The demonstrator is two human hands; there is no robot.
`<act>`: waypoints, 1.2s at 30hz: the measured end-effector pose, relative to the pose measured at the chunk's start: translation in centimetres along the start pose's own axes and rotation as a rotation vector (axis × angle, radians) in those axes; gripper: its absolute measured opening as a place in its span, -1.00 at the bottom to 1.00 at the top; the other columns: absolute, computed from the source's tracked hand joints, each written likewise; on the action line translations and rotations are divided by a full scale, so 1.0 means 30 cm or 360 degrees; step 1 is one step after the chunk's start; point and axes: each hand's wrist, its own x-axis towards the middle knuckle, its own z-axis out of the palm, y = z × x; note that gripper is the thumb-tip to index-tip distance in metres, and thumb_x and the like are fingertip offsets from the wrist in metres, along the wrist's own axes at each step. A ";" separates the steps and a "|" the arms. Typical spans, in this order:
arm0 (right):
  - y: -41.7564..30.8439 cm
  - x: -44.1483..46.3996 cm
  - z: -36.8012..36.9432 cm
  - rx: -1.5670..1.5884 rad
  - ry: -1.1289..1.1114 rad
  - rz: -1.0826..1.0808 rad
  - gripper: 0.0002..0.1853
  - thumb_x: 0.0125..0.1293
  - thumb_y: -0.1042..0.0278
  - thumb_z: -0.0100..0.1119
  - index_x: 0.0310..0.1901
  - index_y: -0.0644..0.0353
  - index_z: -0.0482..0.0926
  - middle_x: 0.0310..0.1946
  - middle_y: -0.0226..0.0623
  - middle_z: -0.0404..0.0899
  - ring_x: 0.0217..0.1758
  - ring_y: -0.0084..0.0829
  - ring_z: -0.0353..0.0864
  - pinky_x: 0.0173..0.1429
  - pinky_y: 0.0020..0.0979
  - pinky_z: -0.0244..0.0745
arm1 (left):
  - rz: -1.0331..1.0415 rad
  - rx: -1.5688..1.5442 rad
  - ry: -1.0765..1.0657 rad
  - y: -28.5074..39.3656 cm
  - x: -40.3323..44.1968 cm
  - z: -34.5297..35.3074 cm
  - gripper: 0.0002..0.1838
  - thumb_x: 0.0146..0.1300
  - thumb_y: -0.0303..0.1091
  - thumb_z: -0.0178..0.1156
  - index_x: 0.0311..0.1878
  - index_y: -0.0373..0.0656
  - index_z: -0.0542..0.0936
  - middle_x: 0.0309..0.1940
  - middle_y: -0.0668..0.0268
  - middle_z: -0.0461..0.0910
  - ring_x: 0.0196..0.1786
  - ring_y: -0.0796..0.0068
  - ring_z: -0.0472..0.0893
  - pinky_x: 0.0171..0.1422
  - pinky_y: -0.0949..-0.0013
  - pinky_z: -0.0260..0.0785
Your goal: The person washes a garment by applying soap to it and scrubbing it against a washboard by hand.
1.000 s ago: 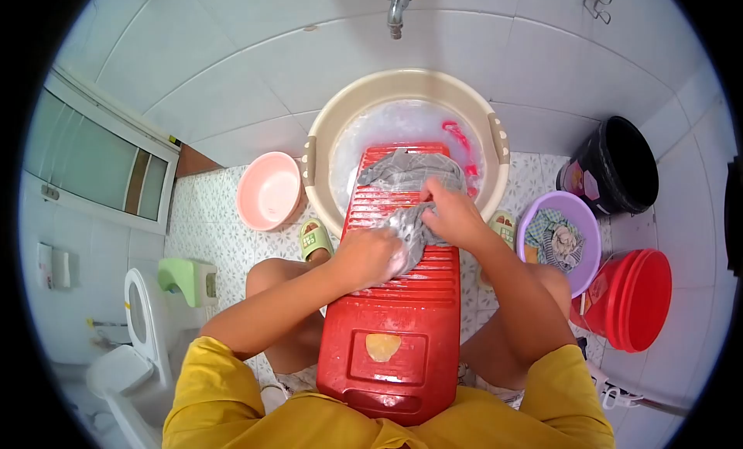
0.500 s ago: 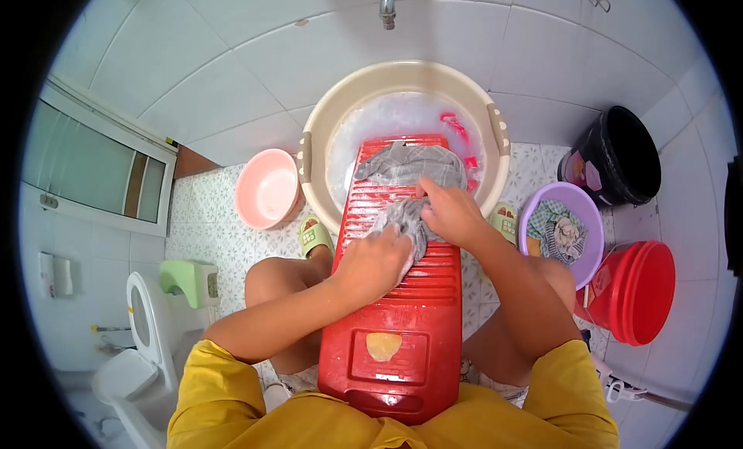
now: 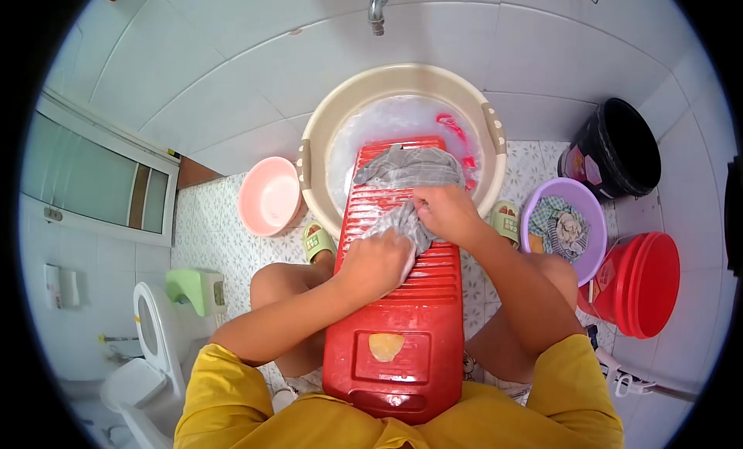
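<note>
A wet grey cloth garment (image 3: 410, 167) lies bunched over the ridges of a red washboard (image 3: 433, 294). My left hand (image 3: 377, 262) is closed on the near part of the garment, pressing it to the ridges. Just to the right and a bit farther away, my right hand (image 3: 445, 213) grips the same garment. The washboard leans from my lap into a large beige basin (image 3: 325, 124) of soapy water. On the washboard's flat near end rests a yellowish piece of soap (image 3: 385, 346).
A pink basin (image 3: 269, 197) stands left of the tub. To the right are a purple basin (image 3: 592, 256) with clothes, a black bucket (image 3: 631, 151) and a red bucket (image 3: 654, 286). A tap (image 3: 377, 12) juts from the wall; a green stool (image 3: 190, 286) and toilet (image 3: 155, 317) are left.
Both hands stay closed on the garment and have barely shifted. The left hand appears slightly more curled into the cloth. The whole view has tilted a little.
</note>
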 end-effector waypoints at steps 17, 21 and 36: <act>-0.014 -0.013 -0.037 0.0126 -0.0120 -0.0128 -0.86 0.09 0.34 0.17 -0.32 0.17 0.53 -0.42 -0.11 0.61 -0.30 0.03 0.57 -0.24 -0.09 0.43 | -0.0129 0.0044 0.0114 0.013 -0.035 -0.008 -0.85 0.28 -0.31 0.00 -0.25 -0.20 0.39 -0.30 0.02 0.49 -0.47 0.03 0.61 -0.50 0.03 0.45; -0.014 -0.013 -0.035 0.0125 -0.0154 -0.0104 -0.87 0.09 0.34 0.16 -0.33 0.16 0.55 -0.43 -0.08 0.61 -0.29 0.04 0.57 -0.21 -0.06 0.44 | -0.0484 0.0103 0.0059 -0.204 0.140 0.085 -0.84 0.28 -0.34 -0.05 -0.19 -0.23 0.39 -0.25 -0.07 0.51 -0.35 -0.07 0.61 -0.30 -0.04 0.45; -0.003 -0.016 -0.064 0.0026 -0.0119 0.0071 -0.77 0.17 0.24 0.24 -0.23 0.18 0.56 -0.41 -0.05 0.61 -0.27 0.01 0.58 -0.17 -0.07 0.42 | -0.0935 -0.0879 0.0262 -0.266 0.006 -0.019 -0.58 0.38 -0.04 -0.01 -0.07 -0.28 0.49 -0.23 -0.01 0.56 -0.12 0.08 0.58 0.00 0.13 0.37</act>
